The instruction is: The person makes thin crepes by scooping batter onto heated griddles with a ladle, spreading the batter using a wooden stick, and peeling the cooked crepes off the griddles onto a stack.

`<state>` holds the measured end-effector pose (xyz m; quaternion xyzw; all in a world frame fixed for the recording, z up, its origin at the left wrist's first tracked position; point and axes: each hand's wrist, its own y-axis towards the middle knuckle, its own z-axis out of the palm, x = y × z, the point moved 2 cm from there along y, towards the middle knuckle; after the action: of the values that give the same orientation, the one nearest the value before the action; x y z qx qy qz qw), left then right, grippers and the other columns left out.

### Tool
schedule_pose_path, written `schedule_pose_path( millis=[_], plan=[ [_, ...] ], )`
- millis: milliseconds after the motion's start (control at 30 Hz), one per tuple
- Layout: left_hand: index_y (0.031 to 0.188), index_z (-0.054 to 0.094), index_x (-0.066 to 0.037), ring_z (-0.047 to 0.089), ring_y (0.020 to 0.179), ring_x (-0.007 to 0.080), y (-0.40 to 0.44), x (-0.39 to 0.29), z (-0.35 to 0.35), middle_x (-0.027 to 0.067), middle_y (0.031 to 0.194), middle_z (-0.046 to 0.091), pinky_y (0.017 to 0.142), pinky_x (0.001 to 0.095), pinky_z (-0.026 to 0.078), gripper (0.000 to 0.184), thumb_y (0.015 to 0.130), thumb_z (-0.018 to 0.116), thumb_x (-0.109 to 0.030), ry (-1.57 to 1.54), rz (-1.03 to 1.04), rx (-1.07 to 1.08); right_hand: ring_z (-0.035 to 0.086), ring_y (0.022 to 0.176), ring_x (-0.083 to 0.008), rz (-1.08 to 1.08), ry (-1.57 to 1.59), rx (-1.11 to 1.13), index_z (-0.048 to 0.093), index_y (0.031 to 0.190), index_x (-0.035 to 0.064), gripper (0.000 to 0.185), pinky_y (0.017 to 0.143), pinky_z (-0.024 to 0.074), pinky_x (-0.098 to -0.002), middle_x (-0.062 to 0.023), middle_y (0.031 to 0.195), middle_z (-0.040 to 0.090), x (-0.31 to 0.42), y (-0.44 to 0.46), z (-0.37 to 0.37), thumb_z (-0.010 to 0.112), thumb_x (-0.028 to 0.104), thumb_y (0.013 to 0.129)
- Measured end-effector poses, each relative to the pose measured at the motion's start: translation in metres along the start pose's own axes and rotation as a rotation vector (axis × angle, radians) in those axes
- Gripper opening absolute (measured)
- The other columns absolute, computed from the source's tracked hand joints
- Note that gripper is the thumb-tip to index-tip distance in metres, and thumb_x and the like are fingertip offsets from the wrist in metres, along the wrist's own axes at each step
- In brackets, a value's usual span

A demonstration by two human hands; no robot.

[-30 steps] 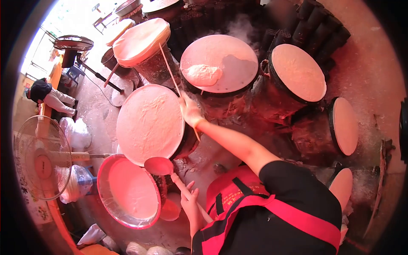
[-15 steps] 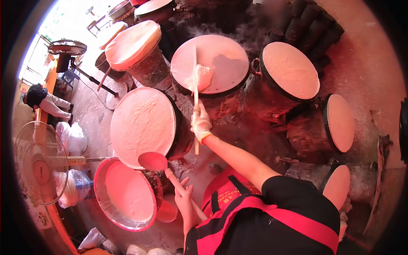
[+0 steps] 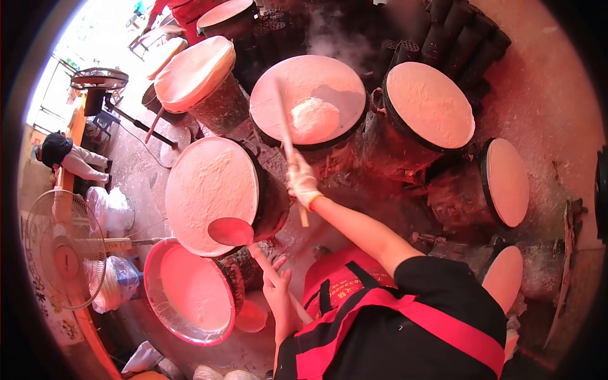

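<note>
Item 1: red apron (image 3: 345, 265), yellow print (image 3: 345, 292) on its front. I read the Chinese character 火; the one next to it is blurred for me, as is a slanting row of digits, partly cut off by a fold.

Item 2: fan (image 3: 66, 259), hub mark, too small for me to read.

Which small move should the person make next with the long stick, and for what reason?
Probably the right hand should sweep the stick across the pale mound, towards the darker patch on the round plate. The stick is just at the mound's left side, and the mound looks thicker than the layer around it, while the darker patch seems barely coated.
</note>
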<state>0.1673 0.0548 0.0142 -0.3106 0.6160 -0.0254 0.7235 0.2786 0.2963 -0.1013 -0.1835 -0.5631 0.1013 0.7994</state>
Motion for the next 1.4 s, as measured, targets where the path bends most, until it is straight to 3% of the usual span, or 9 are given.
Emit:
schedule_pose_path(
  millis=[167, 333, 467, 667, 933, 1067, 1133, 1300, 1400],
  plan=[
    [0.121, 0.055, 0.002, 0.051, 0.098, 0.0099, 0.006, 0.004, 0.014, 0.0051, 0.118, 0.062, 0.090, 0.0259, 0.038, 0.041, 0.082, 0.064, -0.005, 0.047, -0.036, -0.015, 0.033, 0.039, -0.0049, 0.102, 0.117, -0.107, 0.039, 0.143, 0.0360, 0.041, 0.033, 0.0301, -0.0227, 0.0051, 0.060, 0.039, 0.042, -0.021, -0.086, 0.042, 0.037, 0.102],
    [0.117, 0.059, 0.001, 0.054, 0.095, 0.0098, 0.025, 0.014, 0.032, 0.0047, 0.115, 0.062, 0.086, 0.0252, 0.042, 0.034, 0.084, 0.065, -0.006, 0.052, -0.010, 0.013, 0.035, 0.040, -0.0082, 0.120, 0.432, -0.033, 0.043, 0.131, 0.0311, 0.035, 0.034, 0.0295, -0.0237, 0.0021, 0.065, 0.044, 0.058, 0.004, -0.062, 0.051, 0.040, 0.098],
    [0.116, 0.060, 0.001, 0.057, 0.086, 0.0084, 0.028, -0.003, 0.069, 0.0041, 0.105, 0.063, 0.076, 0.0232, 0.047, 0.031, 0.088, 0.066, -0.010, -0.038, -0.077, 0.004, 0.035, 0.043, -0.0048, 0.275, -0.117, 0.362, 0.040, 0.142, 0.0272, 0.050, 0.036, 0.0298, -0.0212, 0.0022, 0.069, 0.046, 0.055, -0.024, -0.093, 0.054, 0.041, 0.097],
    [0.111, 0.059, 0.000, 0.048, 0.048, 0.0057, 0.041, -0.001, 0.102, 0.0028, 0.075, 0.059, 0.040, 0.0191, 0.035, 0.027, 0.090, 0.067, -0.015, -0.075, -0.112, 0.091, 0.032, 0.043, -0.0031, 0.230, -0.103, 0.185, 0.036, 0.146, 0.0304, 0.052, 0.036, 0.0271, -0.0180, 0.0045, 0.064, 0.040, 0.121, 0.012, -0.198, 0.054, 0.040, 0.097],
    [0.111, 0.052, -0.004, 0.039, 0.040, 0.0055, 0.054, -0.007, 0.159, -0.0003, 0.065, 0.051, 0.035, 0.0202, 0.028, 0.022, 0.094, 0.060, -0.016, -0.154, -0.137, 0.082, 0.037, 0.048, -0.0050, 0.159, -0.597, 0.496, 0.042, 0.143, 0.0339, 0.047, 0.039, 0.0331, -0.0209, 0.0061, 0.064, 0.043, 0.145, 0.030, -0.221, 0.053, 0.038, 0.097],
    [0.111, 0.051, -0.005, 0.039, 0.042, 0.0055, 0.060, 0.000, 0.172, -0.0005, 0.066, 0.049, 0.036, 0.0201, 0.028, 0.019, 0.095, 0.057, -0.014, -0.190, -0.185, 0.056, 0.067, 0.091, -0.0286, -0.819, -0.870, 0.281, 0.046, 0.138, 0.0035, 0.046, 0.083, 0.0530, -0.0343, -0.0132, 0.126, 0.062, 0.149, 0.118, -0.255, 0.047, 0.027, 0.098],
    [0.107, 0.051, -0.005, 0.041, 0.045, 0.0049, 0.064, -0.001, 0.179, 0.0003, 0.070, 0.050, 0.037, 0.0198, 0.030, 0.017, 0.095, 0.058, -0.014, -0.235, -0.169, 0.071, 0.053, 0.121, -0.0338, -0.569, -0.826, 0.103, 0.049, 0.134, 0.0033, 0.045, 0.103, 0.0407, -0.0372, -0.0193, 0.130, 0.056, 0.165, 0.109, -0.216, 0.048, 0.029, 0.097],
    [0.104, 0.050, -0.006, 0.041, 0.048, 0.0043, 0.073, -0.012, 0.177, 0.0004, 0.070, 0.051, 0.040, 0.0191, 0.032, 0.018, 0.095, 0.061, -0.017, -0.185, -0.136, 0.071, 0.052, 0.125, -0.0270, -0.433, -0.817, 0.479, 0.053, 0.132, 0.0044, 0.043, 0.105, 0.0380, -0.0331, -0.0173, 0.132, 0.056, 0.157, 0.074, -0.182, 0.052, 0.029, 0.096],
    [0.104, 0.050, -0.007, 0.041, 0.047, 0.0044, 0.076, -0.016, 0.164, 0.0000, 0.069, 0.051, 0.040, 0.0190, 0.032, 0.018, 0.095, 0.061, -0.018, -0.207, -0.156, 0.082, 0.050, 0.127, -0.0231, -0.560, -0.458, 0.067, 0.051, 0.133, 0.0001, 0.042, 0.107, 0.0362, -0.0312, -0.0163, 0.135, 0.055, 0.158, 0.054, -0.206, 0.052, 0.023, 0.098]
  ],
)
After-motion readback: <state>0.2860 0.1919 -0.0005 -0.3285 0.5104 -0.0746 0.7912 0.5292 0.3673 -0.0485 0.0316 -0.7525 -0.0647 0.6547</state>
